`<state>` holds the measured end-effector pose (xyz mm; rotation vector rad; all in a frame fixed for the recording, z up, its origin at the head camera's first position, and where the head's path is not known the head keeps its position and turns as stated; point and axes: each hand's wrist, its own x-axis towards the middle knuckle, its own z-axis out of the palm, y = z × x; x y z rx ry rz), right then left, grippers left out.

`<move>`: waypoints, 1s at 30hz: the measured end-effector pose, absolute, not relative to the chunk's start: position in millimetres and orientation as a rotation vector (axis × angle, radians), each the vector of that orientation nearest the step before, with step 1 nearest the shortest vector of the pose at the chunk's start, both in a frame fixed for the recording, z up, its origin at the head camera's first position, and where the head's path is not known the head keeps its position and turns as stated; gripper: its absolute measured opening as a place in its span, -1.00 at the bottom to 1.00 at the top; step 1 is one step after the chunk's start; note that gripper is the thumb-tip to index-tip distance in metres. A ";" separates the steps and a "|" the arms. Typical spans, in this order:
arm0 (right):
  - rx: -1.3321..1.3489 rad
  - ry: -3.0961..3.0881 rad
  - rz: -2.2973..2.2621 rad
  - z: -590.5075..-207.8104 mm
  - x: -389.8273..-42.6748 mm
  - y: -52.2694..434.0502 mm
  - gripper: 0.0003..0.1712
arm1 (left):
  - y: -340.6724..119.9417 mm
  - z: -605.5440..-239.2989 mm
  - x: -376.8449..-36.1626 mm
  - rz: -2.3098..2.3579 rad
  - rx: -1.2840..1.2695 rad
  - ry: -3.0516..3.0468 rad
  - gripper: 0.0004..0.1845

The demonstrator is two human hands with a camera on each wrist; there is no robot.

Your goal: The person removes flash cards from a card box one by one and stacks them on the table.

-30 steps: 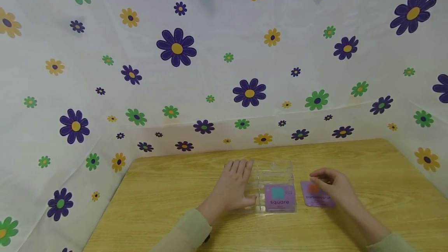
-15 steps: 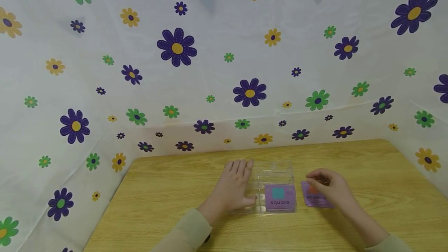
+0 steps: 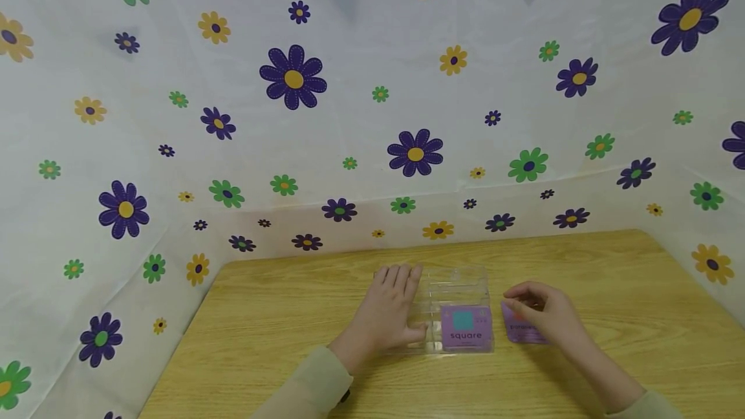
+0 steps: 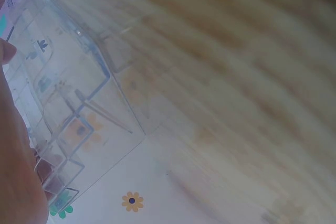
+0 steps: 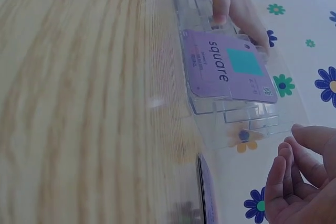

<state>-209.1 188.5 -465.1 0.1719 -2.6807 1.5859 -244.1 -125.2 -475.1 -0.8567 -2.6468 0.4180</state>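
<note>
One purple "square" flashcard (image 3: 465, 327) already lay in the clear plastic compartment box (image 3: 456, 280) at mid-table; a second purple card (image 3: 520, 332), just right of it, remained outside. The left hand (image 3: 388, 308) rested flat against the box, fingers straight. The right hand (image 3: 547, 313) hovered over the loose card, fingers loosely curled, grip unclear. Two cards, one box.

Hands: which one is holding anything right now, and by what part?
The left hand rests on the left side of the clear plastic case, fingers straight, steadying it. The right hand is over the purple card on the table; a grip cannot be told.
</note>
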 end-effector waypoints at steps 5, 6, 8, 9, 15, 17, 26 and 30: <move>0.182 -2.676 1.585 -466.6 -208.7 187.0 -0.78 | -124.7 -474.4 -244.2 0.434 -0.854 -2.659 0.15; 0.185 -2.676 1.586 -467.4 -208.7 186.8 -0.78 | -124.6 -474.2 -244.1 0.437 -0.854 -2.661 0.15; 0.187 -2.673 1.587 -469.1 -208.6 186.4 -0.78 | -124.5 -474.1 -244.0 0.442 -0.854 -2.661 0.15; 0.190 -2.671 1.586 -469.9 -208.6 186.3 -0.78 | -124.4 -474.0 -243.9 0.443 -0.854 -2.661 0.15; 0.206 -2.671 1.571 -471.1 -206.5 184.2 -0.80 | -124.7 -474.0 -244.0 0.439 -0.857 -2.656 0.16; 0.210 -2.674 1.569 -470.3 -205.5 183.0 -0.80 | -124.5 -474.1 -243.9 0.438 -0.857 -2.654 0.16; 0.228 -2.682 1.582 -467.1 -202.6 178.5 -0.82 | -124.7 -474.1 -243.1 0.436 -0.855 -2.646 0.16; 0.234 -2.679 1.593 -467.5 -202.2 177.0 -0.82 | -124.7 -474.2 -243.5 0.437 -0.853 -2.646 0.16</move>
